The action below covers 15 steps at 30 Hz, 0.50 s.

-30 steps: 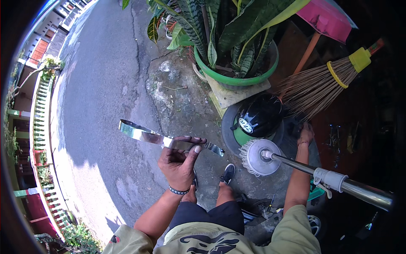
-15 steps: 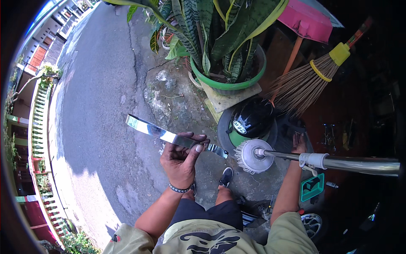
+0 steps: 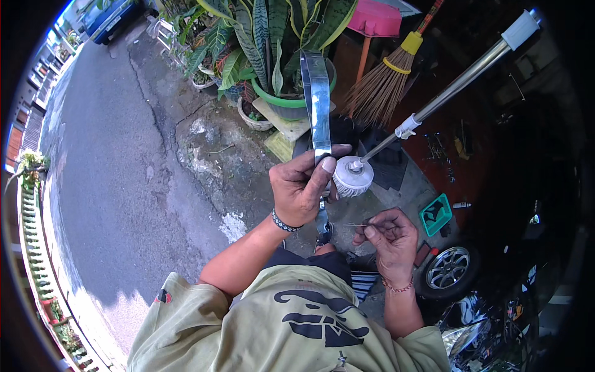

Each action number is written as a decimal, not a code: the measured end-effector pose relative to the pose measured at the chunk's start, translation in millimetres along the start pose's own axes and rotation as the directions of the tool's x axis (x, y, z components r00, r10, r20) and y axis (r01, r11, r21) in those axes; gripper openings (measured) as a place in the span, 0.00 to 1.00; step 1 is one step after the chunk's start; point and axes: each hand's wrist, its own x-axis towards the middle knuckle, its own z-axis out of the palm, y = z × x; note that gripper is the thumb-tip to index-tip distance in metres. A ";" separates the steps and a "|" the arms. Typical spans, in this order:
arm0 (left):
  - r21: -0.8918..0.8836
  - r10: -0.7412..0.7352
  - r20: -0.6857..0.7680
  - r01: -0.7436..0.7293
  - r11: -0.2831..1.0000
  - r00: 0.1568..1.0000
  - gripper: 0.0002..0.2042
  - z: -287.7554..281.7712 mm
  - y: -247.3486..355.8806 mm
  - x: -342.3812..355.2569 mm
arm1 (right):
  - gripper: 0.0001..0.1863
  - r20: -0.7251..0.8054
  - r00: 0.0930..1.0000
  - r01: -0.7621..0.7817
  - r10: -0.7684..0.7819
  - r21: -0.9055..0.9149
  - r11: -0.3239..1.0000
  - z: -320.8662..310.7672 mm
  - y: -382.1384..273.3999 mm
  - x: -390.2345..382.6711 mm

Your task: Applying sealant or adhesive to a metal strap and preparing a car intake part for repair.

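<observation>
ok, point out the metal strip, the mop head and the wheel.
Metal strip (image 3: 320, 110), head view: broad upper face.
Mop head (image 3: 353, 180), head view: top of its white disc.
Wheel (image 3: 448, 268), head view: hub amid the spokes.

I'm outdoors, by a street (image 3: 111, 186) left of my left hand (image 3: 302, 188), plants (image 3: 261, 53) beyond it, a wheel (image 3: 447, 268) to its right.

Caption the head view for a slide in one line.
Left hand gripping a shiny metal strip, right hand pinching something thin, with a broom and potted plants beyond.
</observation>
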 end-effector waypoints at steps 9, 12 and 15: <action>-0.061 -0.059 0.169 0.071 0.996 0.984 0.12 22.1 37.0 -15.0 | 0.05 0.164 0.978 0.206 -0.130 -0.646 0.735 26.4 -53.2 -29.4; -0.096 -0.062 0.196 0.082 0.992 0.979 0.12 33.4 35.5 -15.3 | 0.05 0.216 0.955 0.295 -0.201 -0.740 0.605 23.7 -55.9 -30.9; -0.100 -0.086 0.209 0.109 0.989 0.974 0.11 39.2 34.1 -15.3 | 0.05 0.248 0.939 0.341 -0.239 -0.771 0.539 23.0 -59.8 -32.7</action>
